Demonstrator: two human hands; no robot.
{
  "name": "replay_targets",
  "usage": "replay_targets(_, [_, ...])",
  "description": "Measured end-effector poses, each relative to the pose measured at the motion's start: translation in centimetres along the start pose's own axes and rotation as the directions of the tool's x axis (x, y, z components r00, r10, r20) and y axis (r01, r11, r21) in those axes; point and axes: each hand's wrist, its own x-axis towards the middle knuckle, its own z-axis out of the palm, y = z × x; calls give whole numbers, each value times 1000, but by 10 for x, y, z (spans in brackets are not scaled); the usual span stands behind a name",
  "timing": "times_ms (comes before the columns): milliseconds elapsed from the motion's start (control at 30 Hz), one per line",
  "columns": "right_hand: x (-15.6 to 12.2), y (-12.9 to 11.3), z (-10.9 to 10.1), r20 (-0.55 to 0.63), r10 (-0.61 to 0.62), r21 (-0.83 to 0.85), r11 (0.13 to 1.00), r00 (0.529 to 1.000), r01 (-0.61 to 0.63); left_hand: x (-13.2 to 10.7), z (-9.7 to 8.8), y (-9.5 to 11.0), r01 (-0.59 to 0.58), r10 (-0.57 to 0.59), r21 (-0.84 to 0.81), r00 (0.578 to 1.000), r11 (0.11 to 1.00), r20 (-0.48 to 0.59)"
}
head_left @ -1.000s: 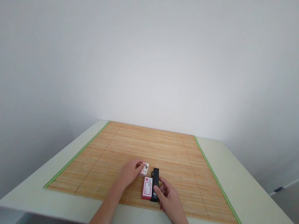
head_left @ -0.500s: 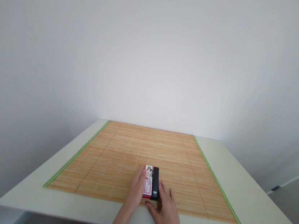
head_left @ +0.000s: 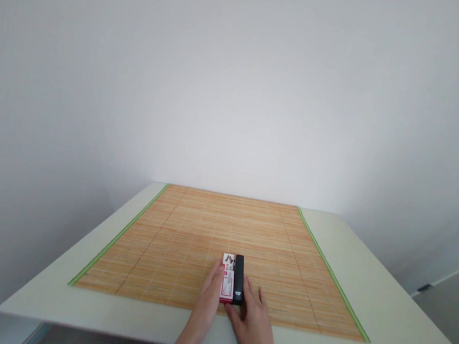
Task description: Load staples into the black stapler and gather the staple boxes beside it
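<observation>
A slim white and pink-red box (head_left: 226,286) with a small picture at its far end lies lengthwise on the bamboo mat. Right beside it is a long black stapler (head_left: 238,282) with white lettering near its close end. My left hand (head_left: 209,295) rests along the box's left side, its fingers stretched out and its upper edge touching the box. On the other side, my right hand (head_left: 253,320) is spread, fingertips against the stapler's right side and thumb by the near ends of both things. The far fingers of my left hand are partly hidden.
The bamboo mat (head_left: 151,263) with green edging covers the middle of a white table (head_left: 366,284). The table's front edge runs just before me. A pale wall (head_left: 239,95) rises behind, and a small dark fitting (head_left: 424,287) shows low on the right.
My right thumb has moved up to the near ends of the box and stapler. My left hand has slid slightly nearer to me. The box and stapler have hardly moved.
</observation>
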Motion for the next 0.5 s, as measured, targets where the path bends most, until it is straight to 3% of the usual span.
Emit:
replay_targets(133, [1, -2, -1, -4, -1, 15, 1000, 1000, 1, -5, -6, 4, -19, 18, 31, 999, 999, 46])
replay_targets(233, [3, 5, -10, 42, 7, 24, 1000, 999, -8, -5, 5, 3, 18, -22, 84, 999, 996, 46])
replay_targets(367, [8, 36, -42, 89, 38, 7, 999, 995, -39, 0, 45, 3, 30, -47, 115, 988, 993, 148])
replay_targets(500, [10, 82, -91, 65, 99, -23, 995, 993, -97, 8, 101, 2, -86, 23, 164, 935, 983, 353])
